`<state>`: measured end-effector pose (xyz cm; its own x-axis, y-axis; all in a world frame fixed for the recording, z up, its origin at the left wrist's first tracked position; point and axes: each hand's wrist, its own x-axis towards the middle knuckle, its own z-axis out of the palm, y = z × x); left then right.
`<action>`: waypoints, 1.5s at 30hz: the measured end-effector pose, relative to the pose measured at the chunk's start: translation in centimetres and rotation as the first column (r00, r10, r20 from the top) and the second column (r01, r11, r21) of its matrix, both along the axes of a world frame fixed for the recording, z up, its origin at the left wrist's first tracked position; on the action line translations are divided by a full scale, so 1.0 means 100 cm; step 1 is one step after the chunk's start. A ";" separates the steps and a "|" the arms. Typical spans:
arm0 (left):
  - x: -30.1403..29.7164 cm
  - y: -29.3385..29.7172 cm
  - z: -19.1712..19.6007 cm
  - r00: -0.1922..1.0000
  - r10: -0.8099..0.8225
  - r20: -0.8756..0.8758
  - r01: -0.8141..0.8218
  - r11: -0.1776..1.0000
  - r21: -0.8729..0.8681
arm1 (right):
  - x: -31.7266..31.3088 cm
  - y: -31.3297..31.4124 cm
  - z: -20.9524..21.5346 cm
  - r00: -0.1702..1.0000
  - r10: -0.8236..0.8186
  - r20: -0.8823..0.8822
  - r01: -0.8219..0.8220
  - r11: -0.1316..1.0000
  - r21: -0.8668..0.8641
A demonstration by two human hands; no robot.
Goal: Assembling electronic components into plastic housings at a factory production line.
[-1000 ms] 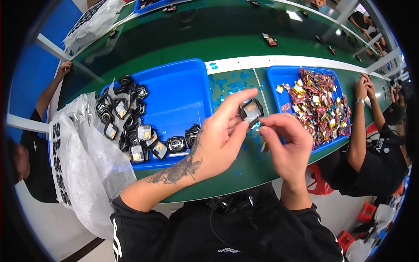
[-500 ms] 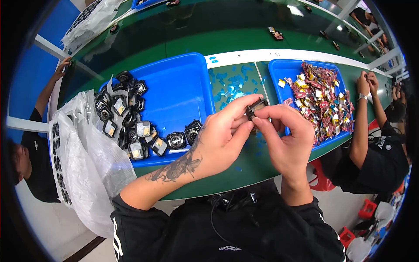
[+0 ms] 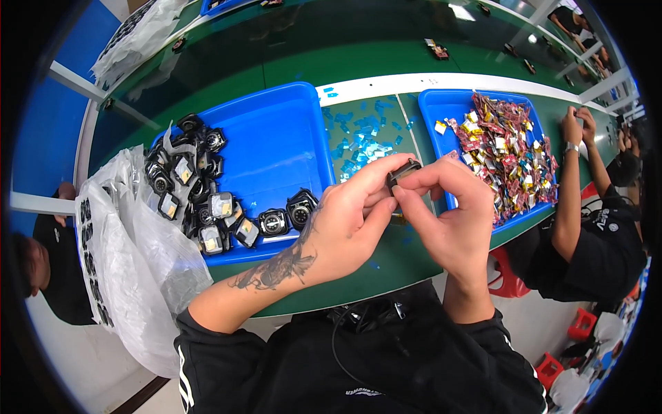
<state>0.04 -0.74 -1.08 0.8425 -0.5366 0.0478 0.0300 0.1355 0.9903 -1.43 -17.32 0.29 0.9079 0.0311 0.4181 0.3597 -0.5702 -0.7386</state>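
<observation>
Between my two hands is a small black watch case (image 3: 405, 172), tilted so that it shows mostly edge-on. My left hand (image 3: 355, 217) is closed around it from the left, and its fingertips are partly hidden behind the case. With thumb and forefinger my right hand (image 3: 452, 214) pinches the case's near right side. Both hands are above the green bench (image 3: 324, 286), between two blue trays. In the left blue tray (image 3: 258, 131) lie several black watch cases (image 3: 274, 222), some with pale inner parts showing.
A right-hand blue tray (image 3: 433, 117) is heaped with small red circuit boards and batteries (image 3: 507, 155). Blue film pieces (image 3: 358, 148) litter the bench between the trays. A clear plastic bag (image 3: 138, 241) hangs at the left. Co-workers sit on both sides; a conveyor belt (image 3: 331, 45) carries boards beyond.
The watch case has been tilted from showing its open face to nearly edge-on, still in both hands. At the far left, the co-worker's raised arm has come down from the belt.
</observation>
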 end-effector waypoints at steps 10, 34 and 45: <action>0.002 0.000 0.004 0.998 -0.006 0.062 0.013 0.994 -0.107 | 0.002 -0.009 -0.021 0.996 0.080 -0.042 -0.050 0.874 0.484; 0.006 0.008 0.021 0.962 -0.063 0.266 -0.039 0.931 0.362 | -0.017 -0.030 -0.025 0.868 0.476 -0.144 -0.087 0.430 0.898; 0.004 0.005 0.013 0.991 -0.001 -0.133 0.015 0.994 0.110 | -0.023 -0.008 -0.015 0.970 0.151 -0.193 0.011 0.759 0.651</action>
